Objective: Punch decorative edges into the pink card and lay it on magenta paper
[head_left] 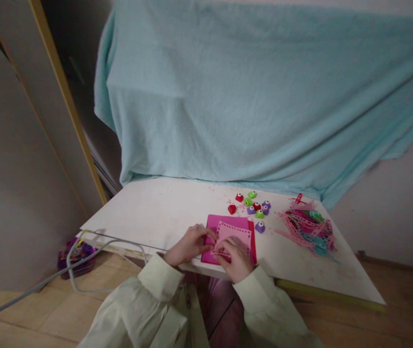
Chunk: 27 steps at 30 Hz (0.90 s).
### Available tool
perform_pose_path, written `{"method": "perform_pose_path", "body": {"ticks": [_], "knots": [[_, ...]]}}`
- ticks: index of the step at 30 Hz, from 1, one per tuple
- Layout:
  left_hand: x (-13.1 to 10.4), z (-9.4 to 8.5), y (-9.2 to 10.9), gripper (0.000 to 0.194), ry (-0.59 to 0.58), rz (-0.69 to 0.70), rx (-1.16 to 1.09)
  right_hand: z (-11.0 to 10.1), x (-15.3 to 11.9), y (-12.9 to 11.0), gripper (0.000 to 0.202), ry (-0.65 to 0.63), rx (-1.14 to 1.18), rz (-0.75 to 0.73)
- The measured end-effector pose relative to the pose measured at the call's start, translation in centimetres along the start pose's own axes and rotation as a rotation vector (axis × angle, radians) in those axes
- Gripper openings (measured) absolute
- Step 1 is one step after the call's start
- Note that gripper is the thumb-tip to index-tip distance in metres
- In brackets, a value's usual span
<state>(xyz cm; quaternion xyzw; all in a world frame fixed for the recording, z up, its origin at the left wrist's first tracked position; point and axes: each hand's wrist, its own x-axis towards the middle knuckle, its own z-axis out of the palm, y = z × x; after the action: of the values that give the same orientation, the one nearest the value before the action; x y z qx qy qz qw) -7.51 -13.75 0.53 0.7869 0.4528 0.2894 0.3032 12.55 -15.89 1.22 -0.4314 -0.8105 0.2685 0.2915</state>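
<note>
A light pink sheet (234,234) with a row of dark marks along its edges lies over a bright magenta sheet (212,223) at the table's front edge. A red sheet (253,246) shows at the right side of the stack. My left hand (191,242) has its thumb and fingers pinched at the pink sheet's left edge. My right hand (234,258) is closed on the lower part of the same pink sheet, its fingers bent over it. The fingertips of both hands are close together.
Beyond the sheets, several small red, green and purple pieces (259,226) are scattered on the white table (148,208). Farther right lies a heap of coloured perforated strips (311,227). A light blue cloth (210,96) hangs behind. A grey cable (47,280) runs at the left.
</note>
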Motion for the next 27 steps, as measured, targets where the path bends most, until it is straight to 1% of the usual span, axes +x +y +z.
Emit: {"method": "perform_pose_path", "body": {"ticks": [5, 9, 15, 27], "knots": [[0.0, 0.0, 0.0, 0.028, -0.015, 0.003, 0.0, 0.3, 0.0, 0.0, 0.015, 0.004, 0.02, -0.077], [0.0, 0.0, 0.2, 0.031, -0.019, -0.01, 0.028, 0.9, -0.1, 0.1, 0.016, 0.018, 0.008, -0.109], [-0.1, 0.0, 0.7, 0.028, -0.015, -0.017, 0.044, 1.1, -0.3, -0.1, 0.013, 0.009, 0.014, -0.128], [-0.1, 0.0, 1.2, 0.028, -0.045, -0.064, 0.105, 0.8, -0.1, 0.0, 0.013, -0.029, -0.013, -0.178]]}}
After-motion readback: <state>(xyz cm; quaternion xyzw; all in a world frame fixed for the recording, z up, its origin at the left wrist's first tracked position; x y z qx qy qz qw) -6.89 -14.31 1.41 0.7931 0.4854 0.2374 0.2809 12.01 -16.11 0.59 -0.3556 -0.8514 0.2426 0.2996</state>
